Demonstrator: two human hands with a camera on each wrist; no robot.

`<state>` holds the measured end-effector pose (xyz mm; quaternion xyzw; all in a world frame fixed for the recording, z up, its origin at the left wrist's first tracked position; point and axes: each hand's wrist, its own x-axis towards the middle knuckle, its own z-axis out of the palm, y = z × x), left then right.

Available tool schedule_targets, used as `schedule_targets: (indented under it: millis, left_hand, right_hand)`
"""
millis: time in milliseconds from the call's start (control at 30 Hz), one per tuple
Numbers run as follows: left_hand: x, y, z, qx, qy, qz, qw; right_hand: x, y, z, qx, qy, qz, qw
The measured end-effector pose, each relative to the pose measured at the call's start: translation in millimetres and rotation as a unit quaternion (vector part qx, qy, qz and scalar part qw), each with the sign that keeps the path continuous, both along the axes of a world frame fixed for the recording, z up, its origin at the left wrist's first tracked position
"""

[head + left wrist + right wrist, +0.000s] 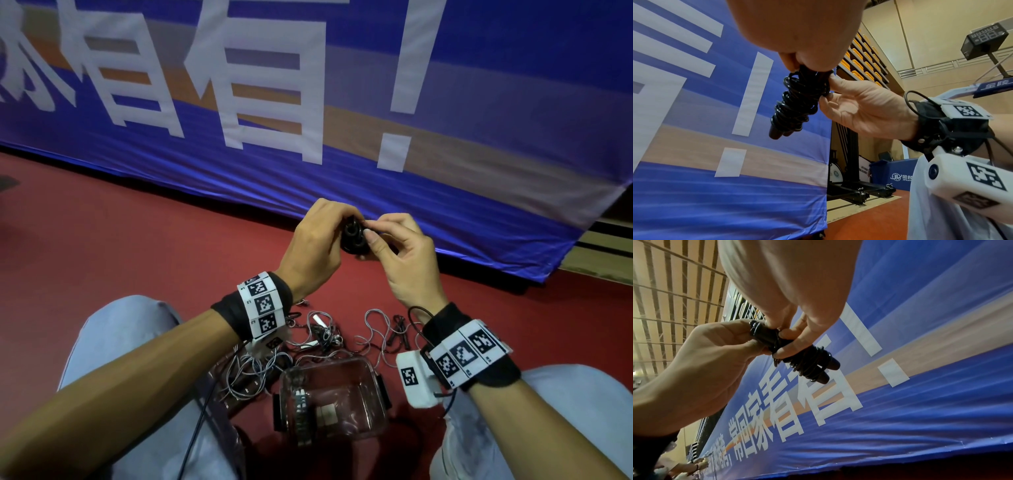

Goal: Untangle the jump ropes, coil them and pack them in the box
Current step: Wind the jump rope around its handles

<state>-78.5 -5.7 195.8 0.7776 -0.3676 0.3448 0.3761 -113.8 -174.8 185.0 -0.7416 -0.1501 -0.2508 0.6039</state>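
Observation:
A black jump rope point(354, 237) point(797, 100) point(807, 360) is wound in tight coils round its two black handles, held up in front of me above the floor. My left hand point(318, 240) point(715, 352) grips the handles at one end. My right hand point(394, 246) point(855, 107) pinches the cord against the bundle with thumb and fingers point(789, 337). A clear plastic box point(334, 399) stands open on the red floor between my knees, with a coiled rope with white handles point(301, 407) inside at its left. A tangle of grey ropes point(260, 363) lies beyond and left of the box.
A blue banner point(342, 102) with white characters hangs close ahead, its lower edge on the red floor point(137, 240). My knees in light trousers point(113, 342) flank the box. Black rope handles point(399, 330) lie on the floor behind the box.

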Motion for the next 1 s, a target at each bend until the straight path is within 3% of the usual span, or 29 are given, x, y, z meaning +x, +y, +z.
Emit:
schedule_targets:
  millis: [167,367,467,533,633,800,1000]
  left_hand:
    - [-1.1,-2.1,0.4,-0.028,0.027,-0.001,0.999]
    - [1.7,-2.7,2.4,-0.102,0.115,-0.010,0.988]
    - [4.0,-2.1,-2.2,-0.102,0.172,-0.006,0.980]
    - [7.6,-0.3,-7.1,-0.074,0.222,-0.004,0.972]
    - [11.1,1.6,-18.9,0.000,0.291,-0.006,0.957]
    - [9.3,1.9,-37.4,-0.001,0.350,0.000,0.937]
    - [11.3,8.1,-45.6,-0.050,0.414,-0.034,0.908]
  right_hand:
    - [-0.9,0.1,-0.1,0.021,-0.009,-0.017,1.000]
    - [1.0,1.7,-11.0,0.008,-0.013,-0.057,0.998]
    - [4.4,9.0,-26.3,0.147,0.107,-0.005,0.983]
    - [-1.6,18.7,-33.8,0.265,0.220,0.038,0.938]
    - [-9.8,30.0,-47.9,0.349,0.307,0.041,0.885]
    - [-8.7,29.2,-57.4,0.396,0.355,0.035,0.846]
    - [-13.3,30.7,-58.7,0.309,0.384,0.061,0.868]
